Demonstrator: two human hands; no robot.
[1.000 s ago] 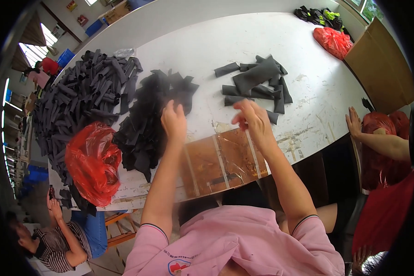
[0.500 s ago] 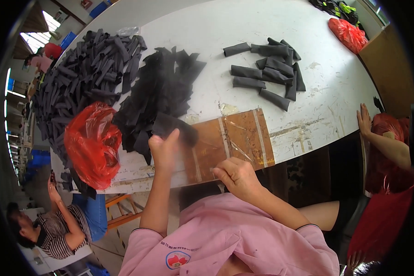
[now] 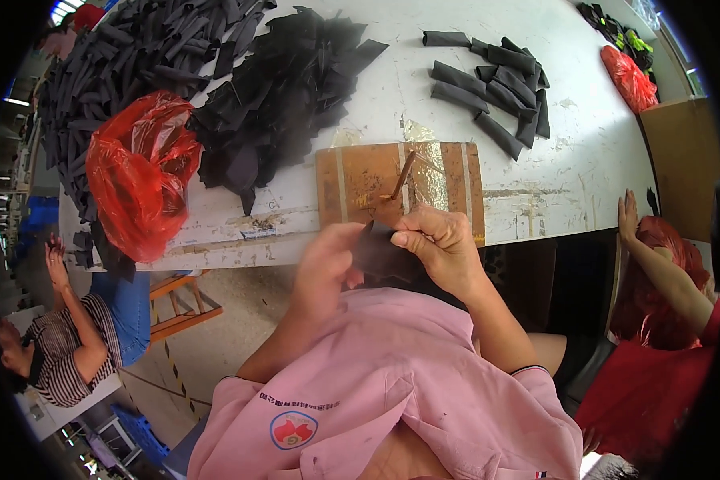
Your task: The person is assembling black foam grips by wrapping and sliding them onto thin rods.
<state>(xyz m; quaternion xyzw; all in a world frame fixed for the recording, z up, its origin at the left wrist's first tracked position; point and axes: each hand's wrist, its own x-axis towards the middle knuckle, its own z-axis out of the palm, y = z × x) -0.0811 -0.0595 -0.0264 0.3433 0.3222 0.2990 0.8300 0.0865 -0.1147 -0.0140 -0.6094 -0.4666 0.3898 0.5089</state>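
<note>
A dark grey fabric piece [image 3: 386, 258] is held up between my two hands at the table's front edge, above my lap. My left hand [image 3: 328, 260], slightly blurred, closes on its left side. My right hand [image 3: 444, 246] pinches its upper right edge between thumb and fingers. Just beyond them a brown cardboard sheet [image 3: 352, 172] with strips of tape lies on the table. On it a thin brown stick [image 3: 406, 174] slants upward. Behind and to the left is a heap of flat black fabric pieces [image 3: 272, 96].
A large pile of dark fabric tubes [image 3: 136, 72] covers the white table's [image 3: 392, 88] far left. A red plastic bag [image 3: 144, 176] sits before it. Several tubes [image 3: 500, 88] lie at the right. Other people sit at left, in a striped shirt [image 3: 68, 352], and at right.
My left hand has brought the fabric piece from the cardboard's left side toward me. My right hand has come up and now grips it too. The view has shifted, and the brown stick shows plainly.
</note>
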